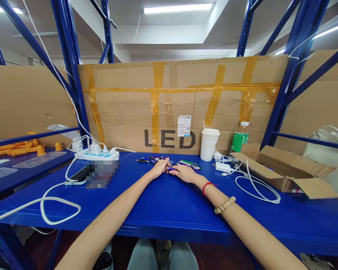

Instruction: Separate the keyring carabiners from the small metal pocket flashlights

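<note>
My left hand [159, 168] and my right hand [184, 173] meet over the far middle of the blue table, their fingertips nearly touching. Between them is a purple pen [171, 168], pinched by my right fingers. My left fingers are closed at its other end, partly hiding it. Dark pens [144, 161] lie loose just beyond my left hand. Past my right hand is another loose group of several pens [189, 163], with green, white and purple barrels.
A white paper cup [209, 145], a green-labelled bottle [240, 138] and an open cardboard box [287, 168] stand to the right, near white cables [259, 187]. At left are a power strip [98, 154] and a phone [80, 173]. A cardboard wall [124, 112] closes the back.
</note>
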Action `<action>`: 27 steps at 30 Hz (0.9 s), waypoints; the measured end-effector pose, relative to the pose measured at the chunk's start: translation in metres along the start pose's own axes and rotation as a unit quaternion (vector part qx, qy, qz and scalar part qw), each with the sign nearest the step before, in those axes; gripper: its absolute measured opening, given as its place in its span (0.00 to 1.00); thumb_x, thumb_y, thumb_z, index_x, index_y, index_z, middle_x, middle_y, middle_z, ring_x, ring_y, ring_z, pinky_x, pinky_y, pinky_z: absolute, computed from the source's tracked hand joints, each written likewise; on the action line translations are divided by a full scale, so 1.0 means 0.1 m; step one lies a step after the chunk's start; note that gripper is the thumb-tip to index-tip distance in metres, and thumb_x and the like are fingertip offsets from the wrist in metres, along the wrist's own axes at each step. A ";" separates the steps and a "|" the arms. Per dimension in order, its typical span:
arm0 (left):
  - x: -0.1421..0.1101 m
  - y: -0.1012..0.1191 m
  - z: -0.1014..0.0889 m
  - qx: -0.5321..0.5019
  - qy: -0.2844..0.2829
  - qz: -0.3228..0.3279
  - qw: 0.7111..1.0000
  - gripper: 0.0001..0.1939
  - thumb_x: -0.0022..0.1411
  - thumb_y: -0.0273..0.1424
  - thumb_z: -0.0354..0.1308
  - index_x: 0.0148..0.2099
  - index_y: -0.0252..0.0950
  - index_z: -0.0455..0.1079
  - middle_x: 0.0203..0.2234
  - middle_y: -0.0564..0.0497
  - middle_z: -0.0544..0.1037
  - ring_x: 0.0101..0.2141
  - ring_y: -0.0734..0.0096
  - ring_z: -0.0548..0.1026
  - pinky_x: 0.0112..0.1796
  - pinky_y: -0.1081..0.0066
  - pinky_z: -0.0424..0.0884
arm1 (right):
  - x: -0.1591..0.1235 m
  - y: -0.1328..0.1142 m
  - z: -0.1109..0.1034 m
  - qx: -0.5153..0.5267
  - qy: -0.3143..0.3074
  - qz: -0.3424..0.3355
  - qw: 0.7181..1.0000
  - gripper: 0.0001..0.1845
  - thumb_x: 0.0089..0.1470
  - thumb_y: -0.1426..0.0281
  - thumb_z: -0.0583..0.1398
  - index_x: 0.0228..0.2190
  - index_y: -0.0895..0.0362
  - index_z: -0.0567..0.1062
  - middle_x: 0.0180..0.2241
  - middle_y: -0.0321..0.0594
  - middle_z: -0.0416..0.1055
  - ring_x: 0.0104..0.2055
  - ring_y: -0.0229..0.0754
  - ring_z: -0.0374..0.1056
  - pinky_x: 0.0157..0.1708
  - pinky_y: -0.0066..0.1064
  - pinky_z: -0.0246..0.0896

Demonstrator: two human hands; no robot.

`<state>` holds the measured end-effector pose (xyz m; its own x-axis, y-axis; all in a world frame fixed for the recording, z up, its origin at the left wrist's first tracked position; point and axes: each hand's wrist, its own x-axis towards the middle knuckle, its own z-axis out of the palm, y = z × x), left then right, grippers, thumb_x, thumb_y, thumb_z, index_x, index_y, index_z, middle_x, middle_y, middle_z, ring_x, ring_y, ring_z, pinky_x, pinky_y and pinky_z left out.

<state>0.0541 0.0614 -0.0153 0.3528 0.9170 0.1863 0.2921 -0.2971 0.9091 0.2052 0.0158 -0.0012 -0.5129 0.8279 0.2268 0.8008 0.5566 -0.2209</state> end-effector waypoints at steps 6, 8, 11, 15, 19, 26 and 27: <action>-0.01 0.02 0.01 0.026 0.002 -0.004 1.000 0.25 0.60 0.42 0.36 0.21 0.34 0.62 0.10 0.55 0.63 0.15 0.75 0.61 0.24 0.73 0.58 | 0.00 0.00 0.01 0.001 0.006 0.006 1.000 0.21 0.57 0.57 0.45 0.39 0.52 0.73 0.41 0.39 0.72 0.41 0.43 0.67 0.37 0.30 0.58; -0.02 0.03 0.01 0.062 0.017 -0.001 0.998 0.25 0.61 0.41 0.34 0.21 0.35 0.62 0.10 0.54 0.63 0.17 0.73 0.64 0.26 0.72 0.60 | -0.01 -0.02 0.02 0.000 0.014 0.015 1.000 0.23 0.57 0.55 0.43 0.38 0.52 0.73 0.40 0.39 0.72 0.40 0.43 0.67 0.36 0.30 0.58; -0.06 0.05 -0.02 0.193 0.073 0.012 0.978 0.23 0.61 0.39 0.35 0.23 0.35 0.64 0.18 0.49 0.71 0.26 0.67 0.70 0.32 0.70 0.62 | -0.01 -0.03 0.03 -0.023 0.028 0.039 0.999 0.25 0.58 0.54 0.41 0.36 0.53 0.72 0.38 0.40 0.72 0.39 0.43 0.68 0.34 0.30 0.57; -0.10 0.07 -0.09 0.394 0.159 0.011 0.905 0.16 0.61 0.34 0.39 0.32 0.34 0.67 0.33 0.42 0.74 0.41 0.57 0.68 0.39 0.65 0.61 | -0.02 -0.04 0.01 -0.092 0.051 0.082 0.991 0.19 0.56 0.56 0.47 0.34 0.55 0.70 0.35 0.41 0.72 0.37 0.44 0.68 0.31 0.30 0.56; -0.13 0.06 -0.15 0.519 0.210 -0.029 0.828 0.13 0.56 0.22 0.44 0.43 0.29 0.65 0.42 0.37 0.70 0.47 0.55 0.63 0.44 0.63 0.58 | -0.04 -0.05 -0.03 -0.114 0.071 0.119 0.984 0.12 0.54 0.60 0.52 0.34 0.55 0.69 0.35 0.40 0.72 0.37 0.43 0.68 0.30 0.29 0.55; -0.13 -0.01 -0.19 0.598 0.224 -0.085 0.765 0.19 0.52 0.21 0.48 0.48 0.28 0.63 0.46 0.36 0.67 0.48 0.53 0.61 0.45 0.62 0.55 | -0.04 -0.05 -0.04 -0.117 0.096 0.145 0.978 0.08 0.53 0.65 0.55 0.35 0.55 0.69 0.37 0.39 0.70 0.39 0.42 0.66 0.31 0.29 0.54; -0.12 -0.02 -0.20 0.598 0.226 -0.089 0.764 0.18 0.53 0.22 0.47 0.47 0.28 0.63 0.45 0.35 0.67 0.48 0.53 0.61 0.45 0.61 0.55 | -0.04 -0.04 -0.03 -0.121 0.100 0.148 0.976 0.07 0.52 0.66 0.56 0.35 0.54 0.69 0.37 0.39 0.70 0.40 0.42 0.65 0.31 0.29 0.54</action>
<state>0.0317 0.0560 -0.0116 -0.0517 0.8896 0.4537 0.9982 0.0601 -0.0042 0.2055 0.0101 0.0019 -0.1962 0.9070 0.3725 0.9670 0.2420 -0.0802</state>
